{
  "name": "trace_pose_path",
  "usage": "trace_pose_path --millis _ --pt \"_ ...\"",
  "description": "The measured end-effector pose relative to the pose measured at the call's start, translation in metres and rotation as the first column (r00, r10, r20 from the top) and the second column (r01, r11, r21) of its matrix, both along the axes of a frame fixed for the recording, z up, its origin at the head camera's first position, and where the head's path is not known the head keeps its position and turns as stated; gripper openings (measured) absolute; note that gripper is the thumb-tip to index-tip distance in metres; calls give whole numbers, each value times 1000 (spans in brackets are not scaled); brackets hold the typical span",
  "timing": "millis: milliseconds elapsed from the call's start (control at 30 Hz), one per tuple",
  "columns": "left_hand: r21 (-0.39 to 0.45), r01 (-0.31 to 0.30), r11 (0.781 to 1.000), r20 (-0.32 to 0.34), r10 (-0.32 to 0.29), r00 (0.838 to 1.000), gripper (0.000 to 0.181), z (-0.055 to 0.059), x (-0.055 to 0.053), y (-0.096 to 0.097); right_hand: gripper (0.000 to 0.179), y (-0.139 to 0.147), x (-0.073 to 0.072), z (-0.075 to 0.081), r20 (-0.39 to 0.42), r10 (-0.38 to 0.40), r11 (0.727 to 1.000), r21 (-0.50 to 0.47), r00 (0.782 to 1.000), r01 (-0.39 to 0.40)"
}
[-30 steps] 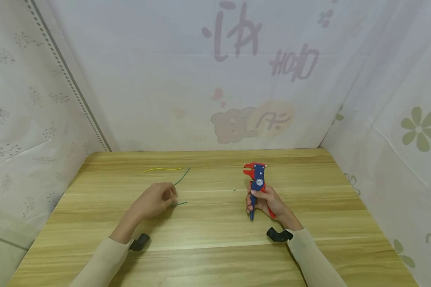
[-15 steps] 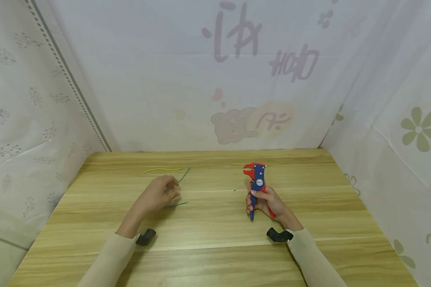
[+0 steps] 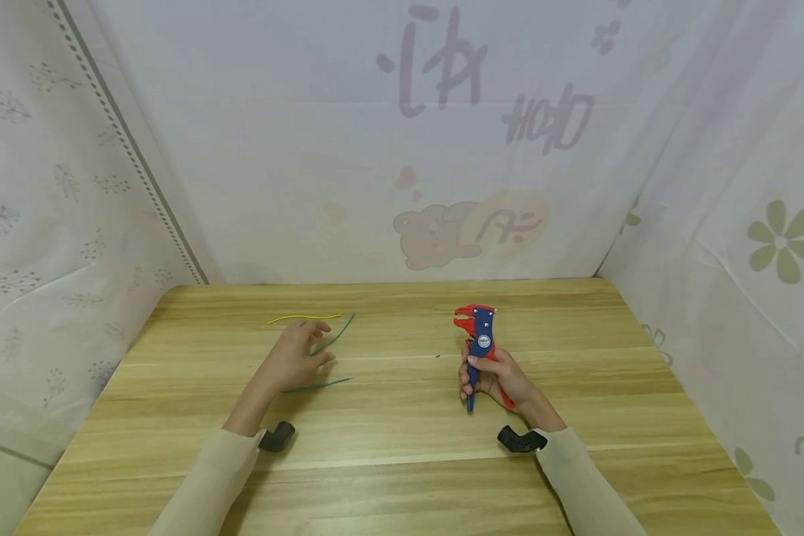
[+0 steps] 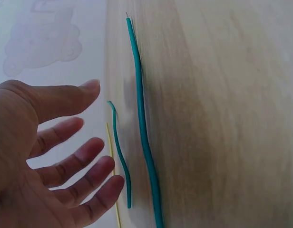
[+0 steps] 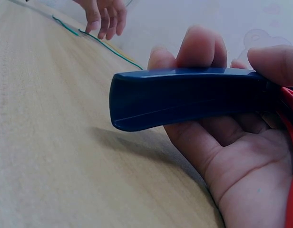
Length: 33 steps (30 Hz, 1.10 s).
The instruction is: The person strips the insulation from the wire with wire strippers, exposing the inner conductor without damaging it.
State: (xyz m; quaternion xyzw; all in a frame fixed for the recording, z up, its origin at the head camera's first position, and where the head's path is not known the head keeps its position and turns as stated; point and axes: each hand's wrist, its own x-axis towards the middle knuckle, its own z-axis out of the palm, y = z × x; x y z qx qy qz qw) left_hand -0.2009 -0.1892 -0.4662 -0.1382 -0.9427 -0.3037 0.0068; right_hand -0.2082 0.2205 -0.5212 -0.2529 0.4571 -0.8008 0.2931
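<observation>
My left hand (image 3: 293,359) hovers over the table with its fingers loosely spread and holds nothing. Beneath and beside it lie two green wires. The nearer green wire (image 3: 321,385) shows a bare strand at its tip in the left wrist view. Farther back, the other green wire (image 3: 338,336) curves past my fingertips, partly hidden by the hand. A yellow wire (image 3: 301,316) lies behind them. On the right, my right hand (image 3: 509,378) grips a red and blue wire stripper (image 3: 485,324) upright, fingers around its blue handle (image 5: 184,97) and its mouth facing left.
A tiny green scrap (image 3: 438,356) lies on the wooden table (image 3: 388,424) just left of the wire stripper. Printed cloth (image 3: 295,149) hangs behind the table and on both sides. Black devices (image 3: 521,439) sit at both wrists.
My left hand has lifted slightly away from the near green wire and spread its fingers, uncovering more of both green wires. The right hand and wire stripper have stayed still.
</observation>
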Motion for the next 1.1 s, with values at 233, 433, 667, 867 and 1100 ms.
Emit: trace_pose_path --millis 233,433,667,867,1100 --pt "-7 -10 1000 18 10 1000 53 -6 -4 0 17 1 0 0 1 1 1000 5 1000 -1" --pt "-22 -13 1000 39 14 999 43 -7 -4 0 17 1 0 0 7 -1 1000 1 1000 1" --pt "-29 -6 1000 48 8 999 30 -5 -3 0 18 1 1 0 8 -3 1000 1 1000 3" --pt "-31 -14 999 44 16 999 17 -7 -5 0 17 0 1 0 4 -8 1000 13 1000 8" --pt "-54 -26 998 15 27 1000 10 -8 -8 3 18 1 0 1 6 -9 1000 4 1000 9"
